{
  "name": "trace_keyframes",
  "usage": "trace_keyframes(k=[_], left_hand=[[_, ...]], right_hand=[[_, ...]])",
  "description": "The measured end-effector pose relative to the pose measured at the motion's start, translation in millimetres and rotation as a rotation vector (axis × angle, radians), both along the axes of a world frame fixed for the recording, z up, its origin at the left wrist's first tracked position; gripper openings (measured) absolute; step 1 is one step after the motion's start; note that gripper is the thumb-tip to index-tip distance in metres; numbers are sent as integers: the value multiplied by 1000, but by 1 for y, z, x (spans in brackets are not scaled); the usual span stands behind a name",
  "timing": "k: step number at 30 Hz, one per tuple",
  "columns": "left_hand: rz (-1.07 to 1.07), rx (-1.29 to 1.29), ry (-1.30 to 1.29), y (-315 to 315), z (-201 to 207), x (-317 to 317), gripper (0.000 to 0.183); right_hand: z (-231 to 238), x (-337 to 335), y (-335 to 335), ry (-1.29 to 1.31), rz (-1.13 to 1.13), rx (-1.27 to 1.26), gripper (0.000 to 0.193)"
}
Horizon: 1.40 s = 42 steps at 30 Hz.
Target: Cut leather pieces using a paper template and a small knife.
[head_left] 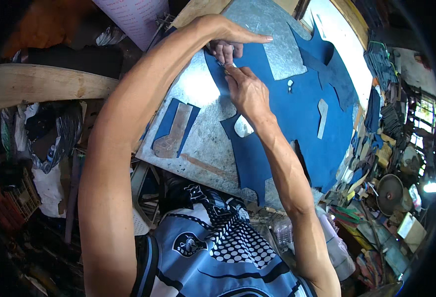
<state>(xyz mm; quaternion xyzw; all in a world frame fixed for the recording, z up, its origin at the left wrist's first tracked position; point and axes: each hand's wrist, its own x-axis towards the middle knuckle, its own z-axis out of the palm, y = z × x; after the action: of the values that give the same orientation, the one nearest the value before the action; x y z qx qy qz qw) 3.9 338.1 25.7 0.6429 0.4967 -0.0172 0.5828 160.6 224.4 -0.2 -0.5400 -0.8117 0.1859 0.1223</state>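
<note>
A large blue leather hide with an irregular outline lies over a metal-topped table. At its far left edge my left hand reaches over from the left. One digit is stretched to the right while the others bend down onto the hide; what they grip, if anything, is hidden. Close below those fingers, my right hand is closed round a thin metal tool, mostly covered by the fingers. A brown-grey pattern piece rests on a smaller blue leather piece nearer me, to the left.
A narrow pale pattern piece lies on the hide's right part. A wooden board and plastic bags are at the left. Scraps, stacked pieces and a round dark disc crowd the right side beyond the table.
</note>
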Motion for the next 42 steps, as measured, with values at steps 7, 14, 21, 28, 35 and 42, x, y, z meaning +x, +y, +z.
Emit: trace_keyframes(k=[7, 14, 21, 28, 35, 42], left_hand=[[19, 190, 6, -7, -8, -1, 133], [124, 180, 2, -15, -19, 5, 116], [-185, 511, 273, -31, -39, 11, 49], [-150, 747, 338, -116, -28, 22, 34], [-123, 817, 350, -123, -34, 24, 34], [-220, 846, 242, -149, -33, 40, 32]], right_hand=[[9, 2, 6, -63, 14, -55, 25], [13, 4, 2, -49, 1, -71, 24], [12, 23, -14, 2, -3, -32, 22], [17, 40, -50, -19, -98, -97, 23], [22, 53, -96, 61, -194, -125, 23], [22, 53, -99, 55, -240, -162, 22]])
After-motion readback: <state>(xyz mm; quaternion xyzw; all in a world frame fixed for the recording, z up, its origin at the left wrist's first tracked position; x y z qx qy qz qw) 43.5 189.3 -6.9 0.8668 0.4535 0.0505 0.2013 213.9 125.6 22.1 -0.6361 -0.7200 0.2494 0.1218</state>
